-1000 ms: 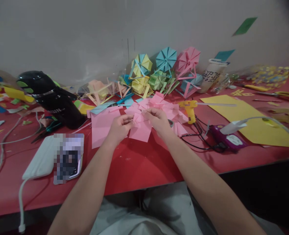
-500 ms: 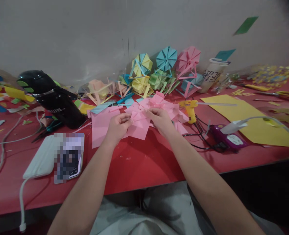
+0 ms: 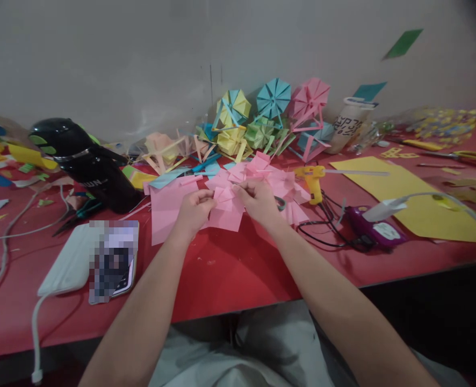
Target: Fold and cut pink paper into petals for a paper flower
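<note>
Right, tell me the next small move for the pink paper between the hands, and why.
Perhaps press the folded pink paper flatter: the left hand pinches its left side, the right hand its upper right, and folds show between them. How crisp they are is hard to tell.

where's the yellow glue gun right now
In the head view, the yellow glue gun is right of centre on the red table, between the folded pink papers and the yellow sheet.

The pink sheet (image 3: 225,219) is matt paper, the black bottle (image 3: 95,167) glossy.
</note>
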